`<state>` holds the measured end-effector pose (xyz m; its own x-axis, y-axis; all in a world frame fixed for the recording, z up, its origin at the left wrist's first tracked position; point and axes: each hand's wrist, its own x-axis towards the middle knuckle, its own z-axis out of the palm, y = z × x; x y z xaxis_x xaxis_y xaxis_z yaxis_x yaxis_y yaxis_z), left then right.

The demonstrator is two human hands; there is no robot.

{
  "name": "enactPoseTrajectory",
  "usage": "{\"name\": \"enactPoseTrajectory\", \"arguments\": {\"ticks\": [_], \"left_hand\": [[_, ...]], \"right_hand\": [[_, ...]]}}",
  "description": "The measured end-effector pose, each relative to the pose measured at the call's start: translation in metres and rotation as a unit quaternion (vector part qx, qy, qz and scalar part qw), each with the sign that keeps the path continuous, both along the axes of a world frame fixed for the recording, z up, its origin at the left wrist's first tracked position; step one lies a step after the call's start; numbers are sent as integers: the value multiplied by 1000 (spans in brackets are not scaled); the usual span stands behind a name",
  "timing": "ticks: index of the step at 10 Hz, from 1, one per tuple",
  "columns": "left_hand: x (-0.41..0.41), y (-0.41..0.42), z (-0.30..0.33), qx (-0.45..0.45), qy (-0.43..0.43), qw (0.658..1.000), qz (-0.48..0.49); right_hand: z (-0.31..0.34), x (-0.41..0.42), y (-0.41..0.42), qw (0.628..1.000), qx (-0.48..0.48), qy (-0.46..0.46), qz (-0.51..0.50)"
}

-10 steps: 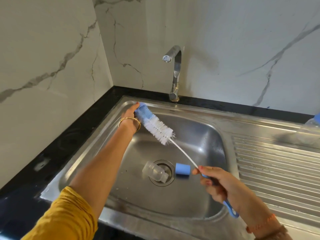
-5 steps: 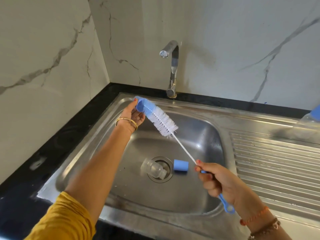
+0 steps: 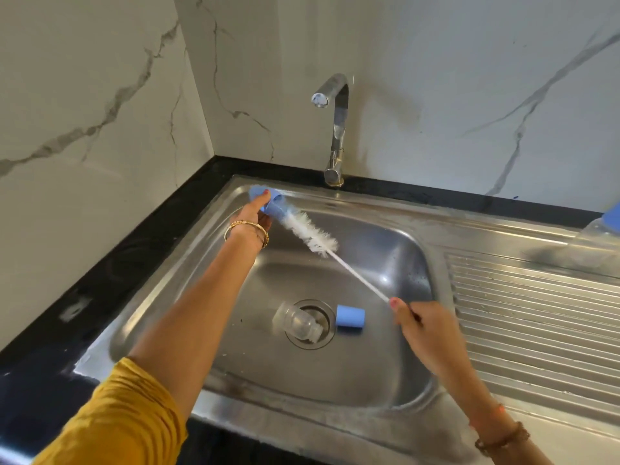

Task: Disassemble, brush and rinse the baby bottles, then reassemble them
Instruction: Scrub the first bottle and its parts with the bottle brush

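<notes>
My left hand (image 3: 251,220) grips a small blue bottle part (image 3: 272,205) over the sink's far left corner. The white bristle head of the bottle brush (image 3: 313,234) is pushed into that part at its tip. The brush's thin white stem runs down to the right into my right hand (image 3: 423,330), which is closed around it; the handle end is hidden by this hand. On the drain at the sink bottom lies a clear bottle body (image 3: 297,323) on its side. A blue cap (image 3: 350,319) lies just to its right.
The steel sink (image 3: 369,204) sits in a black counter in a marble wall corner. A chrome tap (image 3: 336,129) stands behind it with no water running. A ribbed drainboard (image 3: 536,313) extends right, with another clear bottle with a blue top (image 3: 602,228) at the frame's edge.
My left hand has lifted the blue part a little toward the sink's rim. My right hand has shifted up, and the brush's blue handle loop no longer shows below it.
</notes>
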<state>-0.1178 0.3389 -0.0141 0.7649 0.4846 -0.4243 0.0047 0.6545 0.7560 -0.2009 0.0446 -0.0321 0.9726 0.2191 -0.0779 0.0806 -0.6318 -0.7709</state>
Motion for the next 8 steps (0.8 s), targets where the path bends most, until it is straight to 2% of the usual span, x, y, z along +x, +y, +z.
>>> {"name": "enactPoseTrajectory", "arguments": {"ticks": [1,2,3,4,5,6,7,8], "left_hand": [[-1,-13,3,17,-3,999,-39],[4,-11,15,10,-1,1000,5],[4,3,22,-3,-6,1000,31],[2,2,21,-8,-5,999,32],[1,0,14,22,28,999,41],[-1,5,8,43,50,992,112],[-4,0,8,63,80,985,139],[-6,-6,8,102,125,978,135]], "right_hand": [[14,6,10,868,267,418,-7],[13,9,17,928,197,316,14],[9,4,16,998,33,15,60],[8,-3,16,967,-107,-228,42],[10,-8,15,905,-213,-370,3],[6,-17,4,889,-221,-402,10],[1,-20,1,922,-168,-346,44],[11,-10,-4,990,105,81,42]]}}
